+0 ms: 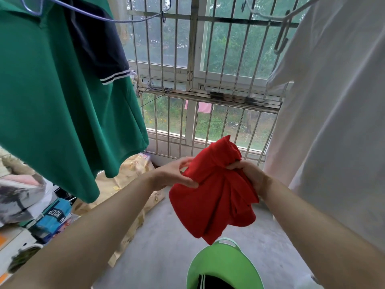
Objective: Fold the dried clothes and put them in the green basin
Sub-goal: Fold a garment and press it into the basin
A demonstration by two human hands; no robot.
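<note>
Progress: dark garment [212,283] lay in green basin [226,260]; your left hand [174,174], right hand [249,176] gripped half-folded red garment [214,195]; green shirt [52,101], white shirt [333,122] hung unfolded.

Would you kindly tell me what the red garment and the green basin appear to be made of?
The red garment: soft, matte knit fabric, perhaps cotton; it bunches and hangs in loose folds. The green basin: probably moulded plastic, smooth with a faint sheen; its rim has a cut-out handle.
</note>
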